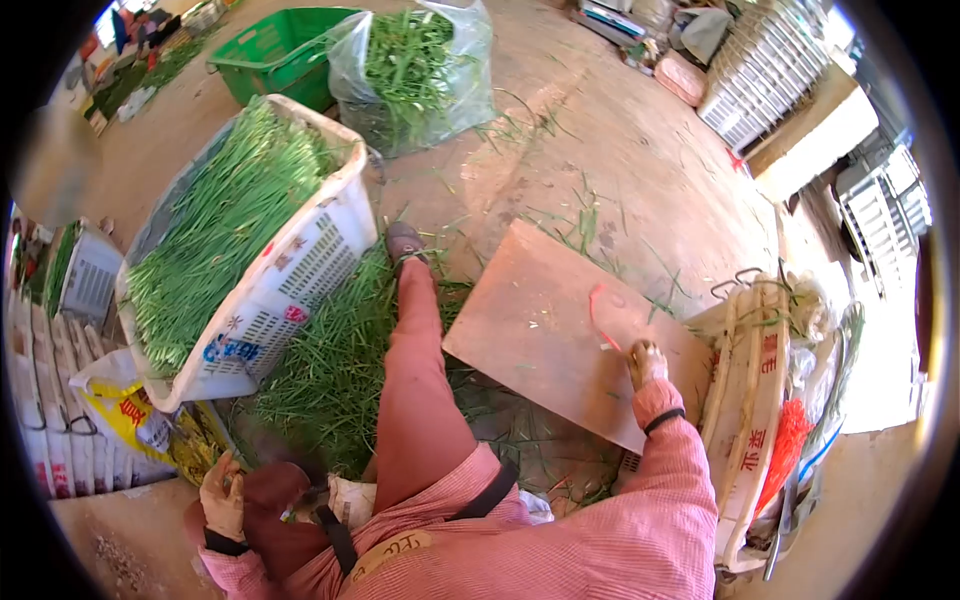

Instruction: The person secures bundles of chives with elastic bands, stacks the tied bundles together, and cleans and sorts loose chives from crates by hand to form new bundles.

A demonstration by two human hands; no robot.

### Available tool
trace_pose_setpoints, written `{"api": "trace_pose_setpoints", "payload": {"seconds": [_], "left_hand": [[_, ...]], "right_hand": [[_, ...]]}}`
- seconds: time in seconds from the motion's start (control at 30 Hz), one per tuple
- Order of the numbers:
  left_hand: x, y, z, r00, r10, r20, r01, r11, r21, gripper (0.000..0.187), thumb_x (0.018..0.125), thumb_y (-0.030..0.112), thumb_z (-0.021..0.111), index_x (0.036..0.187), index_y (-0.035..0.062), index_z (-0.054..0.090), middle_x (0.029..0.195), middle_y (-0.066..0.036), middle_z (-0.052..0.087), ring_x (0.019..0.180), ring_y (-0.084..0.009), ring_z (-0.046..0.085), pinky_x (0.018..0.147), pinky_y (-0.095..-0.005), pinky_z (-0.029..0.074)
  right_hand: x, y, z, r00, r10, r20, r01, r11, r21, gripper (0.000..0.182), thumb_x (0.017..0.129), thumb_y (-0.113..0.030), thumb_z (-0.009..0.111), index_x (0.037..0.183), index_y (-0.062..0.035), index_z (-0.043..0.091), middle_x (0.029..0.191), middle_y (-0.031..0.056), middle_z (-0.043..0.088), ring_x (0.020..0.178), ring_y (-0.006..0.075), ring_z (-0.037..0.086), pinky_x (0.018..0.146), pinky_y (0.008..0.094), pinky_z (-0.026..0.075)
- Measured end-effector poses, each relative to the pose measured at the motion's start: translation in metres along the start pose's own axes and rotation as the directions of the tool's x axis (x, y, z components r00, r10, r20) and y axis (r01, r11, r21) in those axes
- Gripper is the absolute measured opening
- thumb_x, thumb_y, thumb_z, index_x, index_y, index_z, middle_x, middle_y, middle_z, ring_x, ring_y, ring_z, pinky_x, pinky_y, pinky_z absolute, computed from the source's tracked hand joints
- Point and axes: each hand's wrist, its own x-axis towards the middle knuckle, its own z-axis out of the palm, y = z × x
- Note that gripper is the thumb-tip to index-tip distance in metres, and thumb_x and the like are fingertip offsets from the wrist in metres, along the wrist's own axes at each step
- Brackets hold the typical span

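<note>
My right hand point(648, 364) is over the brown board point(540, 320), its fingers drawn together at the lower end of a thin red ribbon point(597, 310). The ribbon curves away from the fingertips across the board. To the lower left, my left hand point(222, 502) is raised beside my knee, with fingers loosely bent and apart and nothing seen in them. Nearest to it is a yellow printed bag point(140, 415). Beyond stands a white plastic crate point(310, 255) heaped with long green leafy stalks point(225, 220), tilted in view.
Loose green stalks point(325, 390) cover the floor around my outstretched leg. Farther off are a green crate point(270, 60) and a clear plastic bag point(470, 70) of greens. An upright white crate point(745, 430) with red netting point(785, 450) borders the board's right side. Stacked crates point(770, 65) stand at upper right.
</note>
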Motion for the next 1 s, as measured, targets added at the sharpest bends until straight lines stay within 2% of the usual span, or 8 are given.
{"api": "trace_pose_setpoints", "payload": {"seconds": [0.1,0.13,0.2,0.3,0.5,0.67,0.87,1.0], "left_hand": [[0.005,0.004,-0.001,0.998,0.065,-0.018,-0.065,0.997,0.039,0.037,0.075,0.008,0.058,0.111,0.0016,0.053,0.087,-0.007,0.057,0.08,-0.0155,0.053,0.071,-0.0278,0.044],[0.007,0.01,0.0,0.997,0.042,-0.067,-0.042,0.999,-0.006,0.036,0.074,0.006,0.058,0.11,0.0033,0.054,0.085,-0.007,0.057,0.079,-0.0163,0.054,0.071,-0.0279,0.044],[0.011,-0.004,-0.01,0.988,0.127,-0.084,-0.104,0.965,0.24,0.038,0.07,0.002,0.057,0.108,0.0066,0.056,0.084,-0.008,0.058,0.077,-0.0195,0.056,0.072,-0.0294,0.045],[0.013,-0.002,-0.03,0.981,0.13,-0.144,-0.092,0.965,0.247,0.04,0.069,0.001,0.058,0.108,0.0078,0.056,0.085,-0.008,0.059,0.08,-0.0222,0.056,0.075,-0.031,0.045],[0.022,-0.035,-0.041,0.984,0.044,-0.171,-0.042,0.999,0.014,0.044,0.068,-0.003,0.058,0.111,0.0072,0.055,0.088,-0.009,0.058,0.086,-0.0203,0.056,0.078,-0.0294,0.044],[0.045,-0.03,-0.039,0.996,-0.032,-0.087,0.012,0.976,-0.219,0.044,0.071,-0.007,0.056,0.113,0.0055,0.053,0.097,-0.01,0.054,0.09,-0.0179,0.055,0.082,-0.027,0.044],[0.079,-0.038,-0.05,1.0,0.025,-0.017,-0.027,0.991,-0.13,0.042,0.072,-0.004,0.059,0.113,0.0048,0.053,0.1,-0.009,0.054,0.09,-0.0156,0.054,0.082,-0.027,0.043],[0.114,-0.027,-0.053,0.994,0.104,0.035,-0.087,0.941,-0.328,0.04,0.074,0.002,0.061,0.113,0.0035,0.053,0.096,-0.007,0.057,0.088,-0.0152,0.054,0.081,-0.0264,0.042]], "right_hand": [[-0.018,0.01,0.016,0.958,0.154,0.242,-0.141,0.988,-0.068,0.018,0.082,-0.023,0.049,0.093,-0.0115,0.058,0.097,0.0148,0.057,0.092,0.0319,0.055,0.076,0.0409,0.046],[-0.023,0.032,0.035,0.983,0.036,0.182,-0.025,0.998,-0.063,0.02,0.083,-0.025,0.049,0.096,-0.0113,0.053,0.095,0.0178,0.056,0.088,0.0357,0.054,0.074,0.0419,0.046],[-0.022,0.046,0.05,0.993,-0.032,0.11,0.032,0.999,-0.006,0.024,0.079,-0.017,0.053,0.103,-0.0128,0.05,0.1,0.0174,0.055,0.087,0.0354,0.055,0.071,0.0421,0.047],[-0.023,0.007,0.012,0.991,0.085,0.101,-0.082,0.996,-0.037,0.07,0.068,-0.005,0.063,0.13,-0.0061,0.029,0.126,0.0195,0.039,0.113,0.0346,0.041,0.092,0.039,0.038],[0.018,-0.126,-0.052,0.963,-0.257,-0.084,0.263,0.962,0.078,0.061,0.069,-0.004,0.062,0.124,-0.0052,0.037,0.123,0.0199,0.042,0.112,0.036,0.041,0.092,0.039,0.037],[0.052,-0.261,-0.078,0.745,-0.646,-0.167,0.666,0.732,0.143,0.042,0.07,-0.008,0.061,0.109,-0.0049,0.049,0.109,0.0172,0.052,0.102,0.0347,0.047,0.085,0.0412,0.041],[0.058,-0.376,-0.069,0.564,-0.815,-0.136,0.824,0.542,0.166,0.041,0.07,-0.01,0.061,0.109,-0.0071,0.05,0.103,0.0133,0.054,0.1,0.0327,0.049,0.083,0.0415,0.041],[0.063,-0.434,-0.067,0.513,-0.819,-0.256,0.846,0.432,0.313,0.048,0.067,-0.009,0.063,0.113,-0.0053,0.047,0.109,0.0127,0.053,0.103,0.0307,0.049,0.086,0.0413,0.04]]}}
